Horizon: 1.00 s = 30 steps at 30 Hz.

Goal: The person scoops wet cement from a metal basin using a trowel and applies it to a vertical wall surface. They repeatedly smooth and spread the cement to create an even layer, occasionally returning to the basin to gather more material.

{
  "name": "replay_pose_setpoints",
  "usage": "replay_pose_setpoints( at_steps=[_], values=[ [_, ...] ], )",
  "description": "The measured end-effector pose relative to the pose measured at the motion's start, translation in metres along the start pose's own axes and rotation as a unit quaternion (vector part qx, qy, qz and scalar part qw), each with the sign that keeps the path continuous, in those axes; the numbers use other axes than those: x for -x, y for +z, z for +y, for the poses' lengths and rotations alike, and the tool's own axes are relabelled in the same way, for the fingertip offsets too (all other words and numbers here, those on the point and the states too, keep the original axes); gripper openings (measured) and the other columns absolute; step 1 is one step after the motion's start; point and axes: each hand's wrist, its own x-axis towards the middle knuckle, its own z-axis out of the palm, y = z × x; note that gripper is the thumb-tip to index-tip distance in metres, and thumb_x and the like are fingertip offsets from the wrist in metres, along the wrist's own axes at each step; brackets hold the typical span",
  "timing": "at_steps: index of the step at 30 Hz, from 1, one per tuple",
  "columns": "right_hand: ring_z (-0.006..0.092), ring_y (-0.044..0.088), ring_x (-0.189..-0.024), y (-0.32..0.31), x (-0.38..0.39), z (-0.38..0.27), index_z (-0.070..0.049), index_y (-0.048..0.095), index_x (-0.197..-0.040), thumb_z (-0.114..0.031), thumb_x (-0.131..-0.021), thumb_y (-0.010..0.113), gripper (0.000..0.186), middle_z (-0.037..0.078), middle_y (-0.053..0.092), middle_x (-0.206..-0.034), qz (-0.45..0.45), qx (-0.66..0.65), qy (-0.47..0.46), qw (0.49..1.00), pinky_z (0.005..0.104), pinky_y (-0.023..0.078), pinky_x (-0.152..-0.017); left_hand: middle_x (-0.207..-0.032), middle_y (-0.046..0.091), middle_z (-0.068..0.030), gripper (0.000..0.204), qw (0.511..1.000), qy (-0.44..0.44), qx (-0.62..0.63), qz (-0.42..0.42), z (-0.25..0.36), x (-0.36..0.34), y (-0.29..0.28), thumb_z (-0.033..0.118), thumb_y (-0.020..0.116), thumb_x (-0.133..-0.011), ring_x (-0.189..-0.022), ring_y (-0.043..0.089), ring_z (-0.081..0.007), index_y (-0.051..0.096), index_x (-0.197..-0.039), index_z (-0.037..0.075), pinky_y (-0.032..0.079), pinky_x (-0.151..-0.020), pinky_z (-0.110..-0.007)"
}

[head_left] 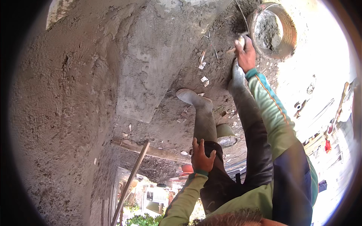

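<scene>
A wooden pole [130,184] is slanting past a long board [164,153]. White scraps [204,81] are lying on the dirt, a small olive bucket [224,130] is resting nearby, and green leaves [143,220] are showing at the lower edge.

The right hand [246,54] was curled in a closed grip, well ahead of the left hand [203,158] and off to its right. Behind the gripping hand, the right arm [273,113] reached forward almost straight, sleeved down to the wrist. The right leg [250,116] stretched out alongside that arm, its foot just behind the hand. The left hand was loose, its fingers parted and pointing forward, over the left leg [205,124] near the knee. The left forearm [188,196] ran back from it, also sleeved to the wrist.
</scene>
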Motion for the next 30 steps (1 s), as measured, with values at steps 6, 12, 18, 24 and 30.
replay_pose_setpoints(
  at_steps=[6,12,18,24,30],
  values=[
    [0.0511,0.063,-0.106,0.147,0.025,0.009,-0.009,0.054,-0.121,-0.035,-0.095,0.065,0.039,0.030,0.067,-0.107,-0.003,0.020,0.115,0.993,0.0525,0.050,-0.090,-0.156,0.033,-0.0325,0.076,1.000,0.014,-0.009,-0.006,0.001,-0.006,0.000,0.030,0.079,-0.081,-0.139,0.043,-0.0474,0.049,-0.143,-0.002,0.041,-0.111,-0.049],
    [0.0505,0.063,-0.104,0.158,0.023,-0.035,-0.012,0.055,-0.127,-0.043,-0.099,0.059,0.043,0.028,0.068,-0.108,-0.130,0.084,-0.012,0.988,0.0541,0.051,-0.087,-0.156,0.033,-0.0329,0.077,0.999,-0.032,0.010,0.012,-0.007,0.003,-0.007,0.031,0.079,-0.081,-0.140,0.042,-0.0469,0.048,-0.143,-0.003,0.040,-0.112,-0.050],
    [0.0417,0.068,-0.085,0.145,-0.136,0.049,-0.010,0.058,-0.122,-0.042,-0.102,0.055,0.038,0.021,0.071,-0.093,-0.160,0.320,-0.240,0.903,0.0500,0.054,-0.074,-0.156,0.032,-0.0330,0.076,0.999,0.048,0.022,-0.013,-0.008,-0.016,0.001,0.031,0.079,-0.082,-0.138,0.043,-0.0474,0.048,-0.143,-0.002,0.040,-0.112,-0.050],
    [0.0135,0.053,-0.064,0.138,-0.036,-0.042,-0.007,0.060,-0.121,-0.041,-0.107,0.048,0.039,0.001,0.060,-0.085,-0.310,-0.069,0.099,0.943,0.0337,0.050,-0.059,-0.157,0.032,-0.0318,0.078,0.999,-0.001,0.026,0.022,-0.022,0.004,-0.012,0.032,0.079,-0.083,-0.136,0.046,-0.0472,0.046,-0.146,-0.001,0.042,-0.111,-0.049],
    [0.0214,0.055,-0.067,0.149,-0.077,0.032,-0.008,0.062,-0.118,-0.043,-0.102,0.050,0.040,0.009,0.060,-0.082,-0.247,0.031,0.035,0.968,0.0387,0.047,-0.060,-0.158,0.030,-0.0315,0.081,0.997,0.009,0.081,-0.007,-0.020,-0.011,-0.007,0.032,0.079,-0.083,-0.135,0.048,-0.0462,0.044,-0.148,0.000,0.043,-0.110,-0.049]
  ],
)
